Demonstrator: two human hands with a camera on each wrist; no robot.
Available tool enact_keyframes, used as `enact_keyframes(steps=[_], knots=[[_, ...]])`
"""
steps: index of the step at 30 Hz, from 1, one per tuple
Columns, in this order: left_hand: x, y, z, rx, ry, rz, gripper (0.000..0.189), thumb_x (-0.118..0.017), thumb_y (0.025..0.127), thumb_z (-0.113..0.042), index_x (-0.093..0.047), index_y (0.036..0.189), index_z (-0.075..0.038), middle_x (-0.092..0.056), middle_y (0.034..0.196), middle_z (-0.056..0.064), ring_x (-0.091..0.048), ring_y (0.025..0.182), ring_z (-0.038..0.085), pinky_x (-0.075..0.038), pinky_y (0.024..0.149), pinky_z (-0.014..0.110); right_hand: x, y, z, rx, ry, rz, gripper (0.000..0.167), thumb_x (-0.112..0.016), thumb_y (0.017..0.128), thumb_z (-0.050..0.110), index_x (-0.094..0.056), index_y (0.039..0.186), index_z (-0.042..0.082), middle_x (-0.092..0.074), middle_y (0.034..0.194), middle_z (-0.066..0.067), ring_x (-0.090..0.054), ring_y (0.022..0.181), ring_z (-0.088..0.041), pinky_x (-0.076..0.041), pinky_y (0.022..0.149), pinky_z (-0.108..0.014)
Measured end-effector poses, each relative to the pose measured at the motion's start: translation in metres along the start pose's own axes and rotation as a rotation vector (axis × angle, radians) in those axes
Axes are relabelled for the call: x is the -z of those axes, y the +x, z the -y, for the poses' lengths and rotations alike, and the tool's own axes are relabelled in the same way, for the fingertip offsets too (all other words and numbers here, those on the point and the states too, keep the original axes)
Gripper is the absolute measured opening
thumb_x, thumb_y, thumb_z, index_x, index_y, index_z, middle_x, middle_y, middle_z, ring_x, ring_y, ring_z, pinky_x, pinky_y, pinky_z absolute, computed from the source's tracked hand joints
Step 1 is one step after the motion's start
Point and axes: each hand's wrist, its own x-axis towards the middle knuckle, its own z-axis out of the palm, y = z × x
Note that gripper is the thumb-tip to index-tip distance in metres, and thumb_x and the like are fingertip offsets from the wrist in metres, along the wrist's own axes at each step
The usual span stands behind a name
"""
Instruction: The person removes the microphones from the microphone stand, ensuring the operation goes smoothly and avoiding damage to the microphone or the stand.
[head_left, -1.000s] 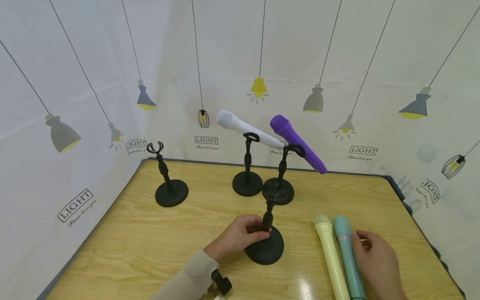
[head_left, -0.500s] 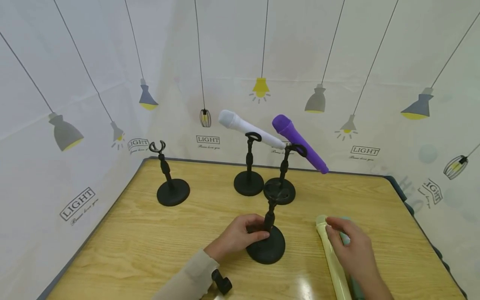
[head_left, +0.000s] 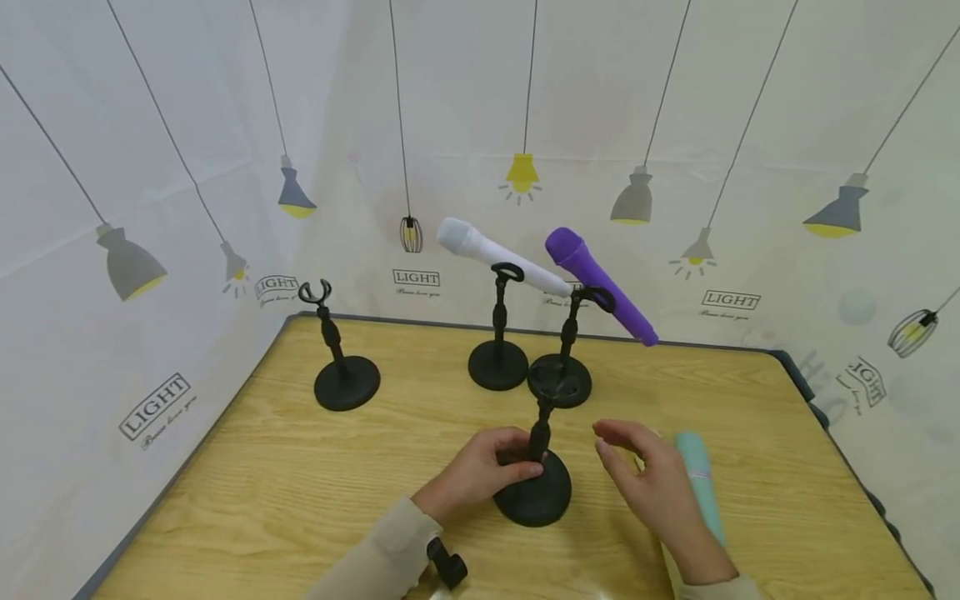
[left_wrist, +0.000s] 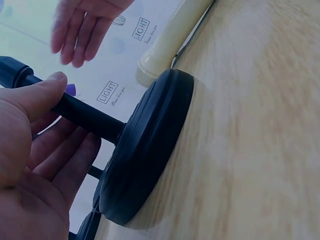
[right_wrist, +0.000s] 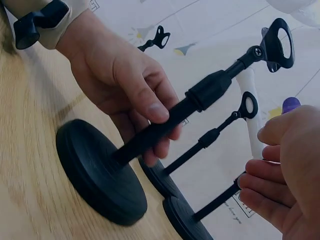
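My left hand (head_left: 480, 468) grips the pole of a black microphone stand (head_left: 534, 498), thumb on one side and fingers on the other. The stand's round base is on the wooden table, and its clip (right_wrist: 280, 45) holds nothing. Just to its right, my right hand (head_left: 654, 483) hovers with fingers slightly bent and nothing between them. Beneath that hand lies a pale yellow microphone (left_wrist: 172, 45), mostly hidden in the head view. A teal microphone (head_left: 699, 471) lies alongside, partly covered by the right forearm.
Behind, a white microphone (head_left: 506, 260) and a purple microphone (head_left: 603, 287) rest tilted in two black stands (head_left: 498, 367). Another black stand (head_left: 347, 383), its clip bare, is at the back left. A printed lamp backdrop (head_left: 480, 100) borders the wooden table (head_left: 300, 492).
My right hand has moved left from beside the teal microphone, across the yellow one, toward the held stand. The left hand keeps its grip in place.
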Motion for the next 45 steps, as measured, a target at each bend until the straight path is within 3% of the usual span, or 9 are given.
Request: enact_keyframes(steps=[7, 16, 23, 29, 37, 45], knots=[[0.000, 0.001, -0.002, 0.005, 0.008, -0.002, 0.033, -0.078, 0.102, -0.019, -0.074, 0.134, -0.011, -0.078, 0.130, 0.009, -0.074, 0.117, 0.013, -0.058, 0.100, 0.024, -0.015, 0.007, 0.011, -0.065, 0.208, 0.059, 0.026, -0.074, 0.098, -0.004, -0.074, 0.125, -0.001, -0.079, 0.121, -0.016, -0.074, 0.109, -0.003, -0.055, 0.097, -0.010], [-0.002, 0.002, -0.003, -0.013, 0.000, 0.004, 0.031, -0.077, 0.102, -0.015, -0.074, 0.132, -0.004, -0.078, 0.129, 0.014, -0.075, 0.118, 0.014, -0.059, 0.101, 0.024, -0.035, 0.011, 0.018, -0.055, 0.337, 0.082, 0.028, -0.073, 0.099, -0.005, -0.073, 0.127, -0.002, -0.077, 0.124, -0.021, -0.073, 0.113, -0.003, -0.057, 0.099, -0.015], [-0.003, 0.002, 0.000, 0.022, 0.002, -0.011, 0.026, -0.078, 0.102, -0.018, -0.078, 0.127, -0.016, -0.081, 0.124, 0.003, -0.075, 0.113, 0.009, -0.059, 0.098, 0.023, -0.045, 0.010, 0.023, -0.122, 0.362, 0.083, 0.029, -0.077, 0.097, -0.001, -0.073, 0.126, 0.000, -0.078, 0.123, -0.017, -0.072, 0.113, 0.000, -0.058, 0.099, -0.018], [-0.004, 0.002, 0.001, 0.013, -0.002, -0.019, 0.021, -0.078, 0.101, -0.017, -0.079, 0.122, -0.013, -0.080, 0.121, 0.006, -0.075, 0.112, 0.010, -0.060, 0.095, 0.021, -0.056, 0.008, 0.026, -0.122, 0.401, 0.069, 0.028, -0.079, 0.095, -0.003, -0.072, 0.123, -0.003, -0.078, 0.117, -0.019, -0.073, 0.108, 0.000, -0.060, 0.096, -0.020], [-0.004, 0.003, -0.002, 0.008, 0.018, -0.033, 0.017, -0.078, 0.101, -0.016, -0.081, 0.118, -0.013, -0.082, 0.117, 0.007, -0.075, 0.105, 0.004, -0.059, 0.092, 0.020, -0.065, 0.009, 0.031, -0.139, 0.485, -0.022, 0.025, -0.078, 0.093, -0.010, -0.073, 0.117, -0.008, -0.075, 0.111, -0.027, -0.073, 0.104, 0.000, -0.058, 0.095, -0.014], [-0.003, 0.003, -0.003, -0.004, 0.034, -0.027, 0.018, -0.079, 0.101, -0.015, -0.081, 0.118, -0.012, -0.082, 0.116, 0.007, -0.075, 0.104, 0.004, -0.059, 0.091, 0.019, -0.067, 0.011, 0.031, -0.104, 0.454, -0.020, 0.023, -0.077, 0.093, -0.011, -0.074, 0.116, -0.009, -0.077, 0.111, -0.026, -0.072, 0.105, 0.004, -0.057, 0.096, -0.013]])
